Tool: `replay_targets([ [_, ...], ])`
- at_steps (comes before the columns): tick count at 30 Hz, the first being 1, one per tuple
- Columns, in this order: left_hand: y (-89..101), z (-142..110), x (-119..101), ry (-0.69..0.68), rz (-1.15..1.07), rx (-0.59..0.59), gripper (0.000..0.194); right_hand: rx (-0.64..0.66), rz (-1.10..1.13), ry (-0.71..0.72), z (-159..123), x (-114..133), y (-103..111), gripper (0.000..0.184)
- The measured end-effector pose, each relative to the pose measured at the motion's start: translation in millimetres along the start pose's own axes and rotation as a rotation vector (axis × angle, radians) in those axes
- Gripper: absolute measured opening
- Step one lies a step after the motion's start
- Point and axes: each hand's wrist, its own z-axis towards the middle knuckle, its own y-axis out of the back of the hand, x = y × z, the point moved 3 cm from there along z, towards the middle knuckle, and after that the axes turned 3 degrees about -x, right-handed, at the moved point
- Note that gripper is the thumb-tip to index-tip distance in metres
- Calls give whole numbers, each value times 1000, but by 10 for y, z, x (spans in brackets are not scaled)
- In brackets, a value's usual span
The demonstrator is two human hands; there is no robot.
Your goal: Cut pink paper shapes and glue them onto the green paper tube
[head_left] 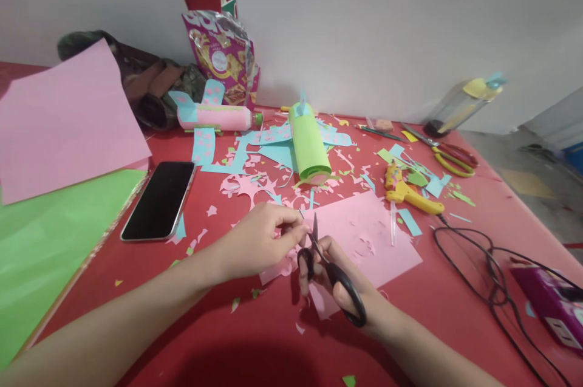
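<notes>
My right hand (359, 287) has its fingers through the loops of black-handled scissors (351, 302), whose blades are parted and point away from me. Just left of the blades, my left hand (264, 238) is closed in a pinch. Whatever lies between its fingertips is too small to make out. Below both hands lies a pink paper sheet (378, 262) with small pink cut-outs on it. Beyond it stands a green paper-wrapped tube (310, 143) with blue, pink-spotted wings. To its left rests a pink bottle plane (225, 118) with blue wings and a green cap.
A phone (159, 200) and large pink (64, 123) and green (59, 253) sheets lie left. On the right are a yellow glue gun (412, 197) with its cord, other scissors (449, 156), a clear bottle (462, 109) and a purple power strip (546, 305). Paper scraps litter the red table.
</notes>
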Motion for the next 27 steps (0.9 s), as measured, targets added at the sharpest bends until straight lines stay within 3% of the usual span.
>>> replay_targets([
  [9,46,-4,-4,18,21,34,27,7,-2,-21,21,104,-66,42],
  [27,62,10,83,59,43,94,29,36,70,-62,35,87,-64,37],
])
